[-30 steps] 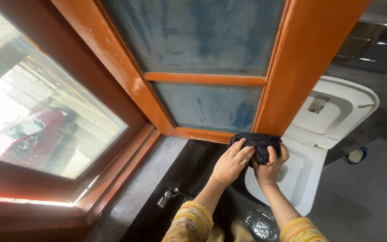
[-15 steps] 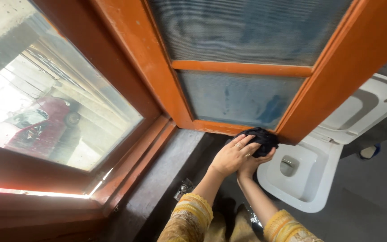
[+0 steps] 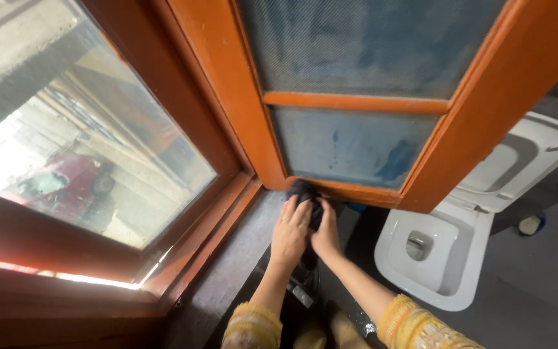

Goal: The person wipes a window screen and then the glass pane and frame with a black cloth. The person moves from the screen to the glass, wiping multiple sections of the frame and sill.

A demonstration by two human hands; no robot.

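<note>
Both my hands press a dark cloth (image 3: 303, 192) against the bottom rail of an open orange wooden window sash (image 3: 350, 191) with mesh panes. My left hand (image 3: 290, 231) lies over the cloth from the left, fingers closed on it. My right hand (image 3: 325, 232) grips it from the right, just below the rail. The cloth sits near the sash's lower left corner, and most of it is hidden by my fingers. Yellow embroidered sleeves cover both wrists.
A grey stone sill (image 3: 240, 258) runs under the fixed glass pane (image 3: 85, 155) on the left. Below right stands a white toilet (image 3: 440, 258) with its lid (image 3: 524, 161) raised. A metal tap (image 3: 299, 291) sits under my arms. Grey floor lies at right.
Both hands slid the cloth leftwards along the sash's bottom rail, from its right corner to near its left corner. The view shifted slightly too.
</note>
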